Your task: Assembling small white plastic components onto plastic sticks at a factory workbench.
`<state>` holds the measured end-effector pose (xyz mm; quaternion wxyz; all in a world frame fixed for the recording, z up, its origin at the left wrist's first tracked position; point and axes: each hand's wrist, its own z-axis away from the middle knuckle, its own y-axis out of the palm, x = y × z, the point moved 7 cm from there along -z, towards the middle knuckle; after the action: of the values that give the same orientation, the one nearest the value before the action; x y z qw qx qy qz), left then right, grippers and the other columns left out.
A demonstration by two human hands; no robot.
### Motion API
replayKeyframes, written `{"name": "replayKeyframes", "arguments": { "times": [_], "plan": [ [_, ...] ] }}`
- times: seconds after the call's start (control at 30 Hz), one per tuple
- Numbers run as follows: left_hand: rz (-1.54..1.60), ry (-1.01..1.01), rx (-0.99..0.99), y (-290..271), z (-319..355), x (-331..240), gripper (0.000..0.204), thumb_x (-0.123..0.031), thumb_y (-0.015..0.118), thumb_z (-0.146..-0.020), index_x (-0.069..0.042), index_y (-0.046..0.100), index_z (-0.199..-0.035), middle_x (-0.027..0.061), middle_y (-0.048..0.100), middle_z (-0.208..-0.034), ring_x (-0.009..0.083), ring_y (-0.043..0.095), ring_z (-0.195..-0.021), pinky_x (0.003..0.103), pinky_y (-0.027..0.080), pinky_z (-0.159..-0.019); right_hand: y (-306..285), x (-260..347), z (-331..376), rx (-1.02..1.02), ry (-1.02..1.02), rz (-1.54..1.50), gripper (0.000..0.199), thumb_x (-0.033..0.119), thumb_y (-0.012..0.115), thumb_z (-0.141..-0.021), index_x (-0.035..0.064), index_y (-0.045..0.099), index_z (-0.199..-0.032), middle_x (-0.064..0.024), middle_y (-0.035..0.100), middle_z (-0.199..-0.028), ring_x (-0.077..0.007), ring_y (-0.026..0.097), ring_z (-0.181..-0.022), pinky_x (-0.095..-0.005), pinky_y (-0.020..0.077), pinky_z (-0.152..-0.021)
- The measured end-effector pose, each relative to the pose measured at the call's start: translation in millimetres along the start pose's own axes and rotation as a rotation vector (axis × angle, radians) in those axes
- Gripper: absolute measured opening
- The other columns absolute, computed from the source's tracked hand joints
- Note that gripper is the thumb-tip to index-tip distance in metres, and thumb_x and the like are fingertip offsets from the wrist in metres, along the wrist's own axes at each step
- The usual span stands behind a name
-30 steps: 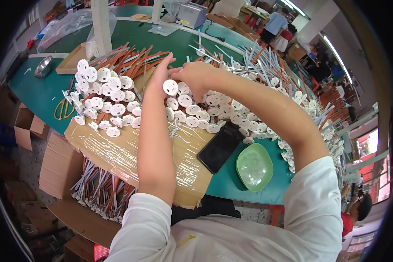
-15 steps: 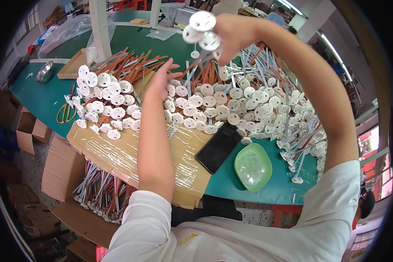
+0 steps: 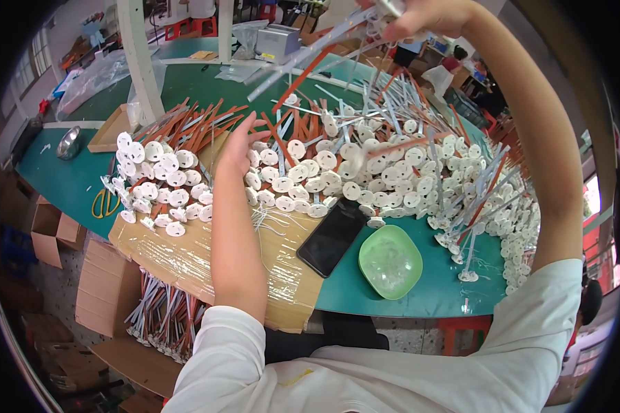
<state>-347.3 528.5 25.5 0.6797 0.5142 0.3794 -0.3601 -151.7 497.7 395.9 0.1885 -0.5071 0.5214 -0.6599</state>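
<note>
My right hand is raised at the top of the view, closed round a bunch of strips with white discs. Grey and brown strips trail from that bunch down to the left, and some parts are blurred by motion. My left hand rests with fingers apart between two piles, holding nothing that I can see. To its left lies a pile of white discs on brown and grey strips. Right of it spreads a larger pile of the same pieces, reaching the table's right side.
A black phone and a green dish lie near the front edge of the green table. Tape-covered cardboard sits under the left pile. Yellow-handled scissors and a metal bowl are farther left. A white post rises beyond.
My right hand has moved up and to the right with the bunch, whose strips now swing out to the left. My left hand stays beside the piles. The whole view has shifted slightly.
</note>
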Motion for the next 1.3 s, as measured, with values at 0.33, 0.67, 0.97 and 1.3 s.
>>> {"name": "replayKeyframes", "arguments": {
  "times": [0.33, 0.67, 0.97, 1.3],
  "plan": [
    [-0.105, 0.014, 0.01, 0.5, -8.0, 6.9, 0.054, -0.058, 0.052, -0.088, -0.016, 0.059, -0.121, 0.0081, 0.066, -0.116, 0.0186, 0.048, -0.089, 0.042, 0.032, -0.088, -31.2, -35.3, 48.0, -0.313, 0.106, -0.034, 0.035, 0.012, 0.081, -0.067, 0.0088, 0.058, -0.093, -0.0002, 0.055, -0.078, -0.0103, 0.053, -0.07, -0.0257, 0.0423, -0.056],
    [-0.233, 0.02, 0.051, -27.5, -30.6, 14.9, 0.06, -0.061, 0.048, -0.089, -0.016, 0.054, -0.128, 0.0064, 0.061, -0.128, 0.0326, 0.028, -0.133, 0.06, 0.001, -0.108, -137.7, -98.3, 265.1, -0.98, 0.136, -0.265, 0.044, 0.001, 0.078, -0.072, 0.0112, 0.052, -0.106, -0.0039, 0.06, -0.075, -0.0156, 0.062, -0.074, -0.0266, 0.0502, -0.061],
    [-0.233, 0.058, -0.003, -2.7, -10.5, 6.0, 0.053, -0.05, 0.047, -0.095, -0.008, 0.056, -0.126, 0.0092, 0.063, -0.124, 0.0175, 0.052, -0.1, 0.032, 0.039, -0.091, -107.7, -328.9, 486.2, -1.436, 0.403, -0.294, 0.037, 0.021, 0.078, -0.078, 0.0055, 0.057, -0.104, -0.0046, 0.061, -0.088, -0.0131, 0.056, -0.073, -0.0269, 0.0472, -0.059],
    [-0.255, 0.054, -0.057, -12.6, -6.8, 0.6, 0.053, -0.047, 0.046, -0.097, -0.005, 0.052, -0.129, 0.0113, 0.063, -0.124, 0.0203, 0.058, -0.106, 0.034, 0.045, -0.091, -24.5, -351.3, 481.2, -0.948, 0.915, -0.033, 0.054, 0.024, 0.083, -0.07, 0.0116, 0.06, -0.118, -0.0008, 0.065, -0.096, -0.013, 0.06, -0.085, -0.0287, 0.049, -0.074]
  ]
}}
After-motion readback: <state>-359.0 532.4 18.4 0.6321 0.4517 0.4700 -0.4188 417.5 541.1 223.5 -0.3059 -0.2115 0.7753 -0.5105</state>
